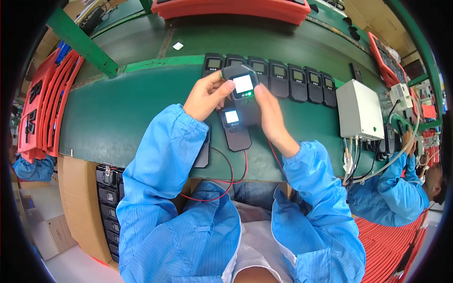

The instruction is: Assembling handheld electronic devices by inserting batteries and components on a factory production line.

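Note:
Between my two hands a black handheld device [245, 107] is held up, its small screen lit white with green lights below it. My left hand [205, 96] grips its left edge, thumb beside the screen. On the right edge my right hand [272, 115] presses with its thumb. Just below, a second black device [237, 137] lies on the green bench with its screen lit and a red wire at its lower end. Another dark device [204, 153] lies partly hidden under my left sleeve. Behind my hands stretches a row of similar black devices [298, 85] with unlit screens.
A white box [359, 111] with cables stands at the right of the bench [127, 118]. Red trays [35, 108] are stacked at the left, and another red tray [231, 10] lies at the far side. A cardboard box [78, 207] holds more devices. A co-worker [391, 198] sits at right.

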Motion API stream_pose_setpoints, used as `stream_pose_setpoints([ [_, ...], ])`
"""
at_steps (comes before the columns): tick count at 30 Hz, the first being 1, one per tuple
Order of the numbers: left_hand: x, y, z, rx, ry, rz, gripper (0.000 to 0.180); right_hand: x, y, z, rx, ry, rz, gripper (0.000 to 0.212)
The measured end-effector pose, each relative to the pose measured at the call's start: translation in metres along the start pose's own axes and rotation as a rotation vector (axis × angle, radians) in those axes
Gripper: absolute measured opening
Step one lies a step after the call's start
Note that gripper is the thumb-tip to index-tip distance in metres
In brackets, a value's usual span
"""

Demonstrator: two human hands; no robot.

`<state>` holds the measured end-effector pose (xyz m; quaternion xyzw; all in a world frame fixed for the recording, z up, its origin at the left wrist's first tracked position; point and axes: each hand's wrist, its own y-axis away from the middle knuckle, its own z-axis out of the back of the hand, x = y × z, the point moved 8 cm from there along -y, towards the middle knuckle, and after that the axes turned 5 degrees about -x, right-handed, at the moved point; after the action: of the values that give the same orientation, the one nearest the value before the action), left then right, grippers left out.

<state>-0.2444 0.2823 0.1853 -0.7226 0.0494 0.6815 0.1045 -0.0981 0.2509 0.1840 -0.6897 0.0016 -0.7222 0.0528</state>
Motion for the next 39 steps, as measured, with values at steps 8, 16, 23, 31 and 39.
stream_pose_setpoints([
  [8, -0.014, 0.003, -0.002, 0.021, 0.059, -0.118, 0.037, 0.008, 0.000, -0.002, -0.044, -0.097, 0.114, 0.047],
  [16, 0.022, -0.010, 0.005, 0.120, -0.108, 0.130, 0.039, -0.013, -0.004, -0.014, 0.102, -0.278, -0.198, 0.045],
  [23, 0.023, -0.010, 0.004, 0.083, -0.093, 0.143, 0.036, -0.018, -0.005, -0.007, 0.100, -0.232, -0.189, 0.046],
  [31, -0.002, 0.001, 0.003, 0.012, -0.003, -0.041, 0.031, 0.017, 0.004, -0.007, 0.066, -0.063, 0.183, 0.046],
  [39, 0.001, -0.001, 0.008, 0.000, -0.088, -0.046, 0.027, 0.011, 0.005, -0.011, 0.065, -0.106, 0.109, 0.046],
])
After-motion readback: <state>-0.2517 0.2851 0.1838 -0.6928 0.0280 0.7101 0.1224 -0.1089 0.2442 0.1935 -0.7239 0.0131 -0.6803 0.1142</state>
